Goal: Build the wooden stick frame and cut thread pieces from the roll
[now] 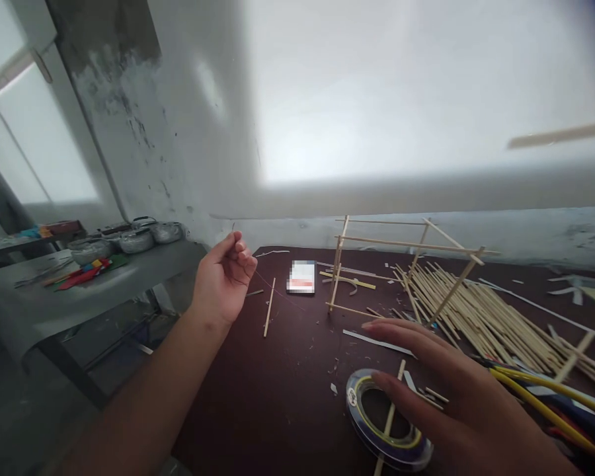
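Observation:
My left hand is raised over the left part of the table, its fingers pinched on a thin reddish thread. The thread slants down to the right from the fingers and fades from sight above the tabletop. My right hand has its fingers stretched out at the lower right. Its thumb tip overlaps the rim of a round clear spool with a yellow inner ring; whether it touches cannot be made out. A thin wooden stick crosses the spool's hole. Behind the right hand stands a box-shaped frame of wooden sticks.
Many loose wooden sticks lie at the right, near yellow-handled tools. A single stick and a small blurred-out box rest mid-table, amid paper scraps. Another table at the left bears wrapped bundles.

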